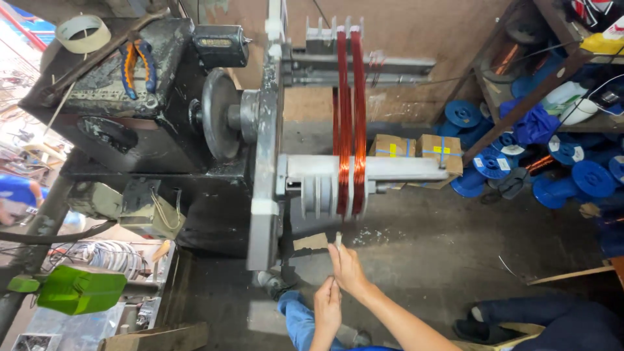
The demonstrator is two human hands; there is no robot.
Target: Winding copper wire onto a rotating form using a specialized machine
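A grey concrete floor [442,260] lies below a brown wall [403,32]; shelves [552,78] with blue spools [585,179] stand far right.

Glossy copper wire coils [348,117] wrap matt grey-painted metal formers [364,170]. The winding machine [149,97] is dull, grimy black metal. Blue plastic spools [588,179] look smooth; cardboard boxes [416,148] matt. The concrete floor [422,260] is rough and stained.

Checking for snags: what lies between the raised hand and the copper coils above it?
Head view: only bare grey floor between the right hand, holding a small pale strip, and the copper coils.
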